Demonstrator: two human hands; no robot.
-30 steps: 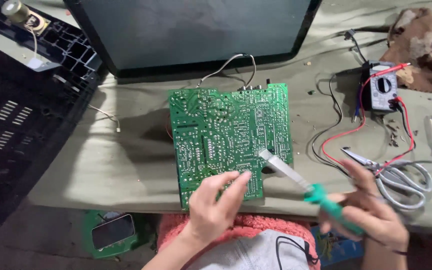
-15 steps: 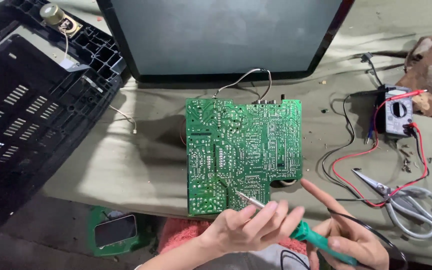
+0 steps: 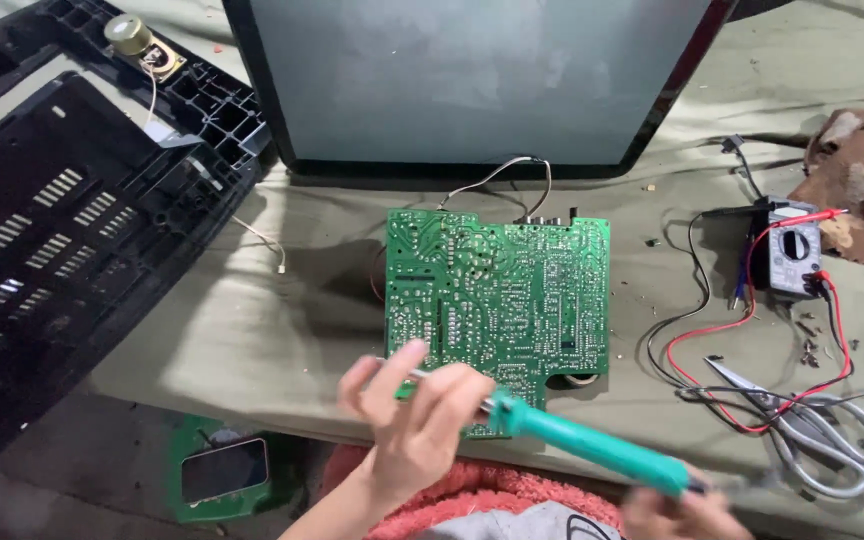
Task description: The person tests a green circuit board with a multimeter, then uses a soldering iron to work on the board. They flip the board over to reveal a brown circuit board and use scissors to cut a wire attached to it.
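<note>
Left hand (image 3: pixel 414 425) raised, fingers (image 3: pixel 392 365) curled and pinched together. Right hand (image 3: pixel 680 512) low, blurred, its fingers wrapped in a grip.

light: soft, even daylight | shadows: faint, cast left of circuit board (image 3: pixel 498 295) | glare: dull sheen on screen (image 3: pixel 477 75) | blur: right hand (image 3: pixel 682 515) smeared by motion

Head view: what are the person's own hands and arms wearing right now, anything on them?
Both are bare. The left hand has no glove, ring or watch, and its forearm shows no sleeve. The right hand is blurred at the bottom edge, seemingly ungloved; its wrist is out of view.
</note>
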